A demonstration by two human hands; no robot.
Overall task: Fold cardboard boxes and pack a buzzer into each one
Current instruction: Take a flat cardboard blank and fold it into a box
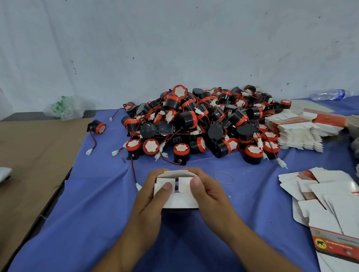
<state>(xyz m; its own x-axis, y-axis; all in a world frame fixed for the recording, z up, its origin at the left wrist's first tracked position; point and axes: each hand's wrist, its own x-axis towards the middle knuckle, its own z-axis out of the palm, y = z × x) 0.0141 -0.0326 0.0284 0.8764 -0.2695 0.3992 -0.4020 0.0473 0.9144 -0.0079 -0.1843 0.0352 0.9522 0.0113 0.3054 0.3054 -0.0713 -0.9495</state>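
I hold a small white cardboard box [178,198] above the blue cloth [95,211], its open end facing me. My left hand [150,195] grips its left side, thumb pressing the left inner flap. My right hand [207,191] grips the right side, thumb on the right inner flap. The top flap stands up behind the thumbs. A big pile of black and red buzzers [198,122] with red wires and white plugs lies beyond the box. One buzzer [98,127] sits apart at the left edge of the cloth.
Flat unfolded boxes lie fanned out at the right [331,195], and more are stacked behind [297,132]. A rubber band [223,177] lies right of my hands. Brown board [31,154] covers the left. A plastic bottle [327,94] and a bag [66,108] sit by the wall.
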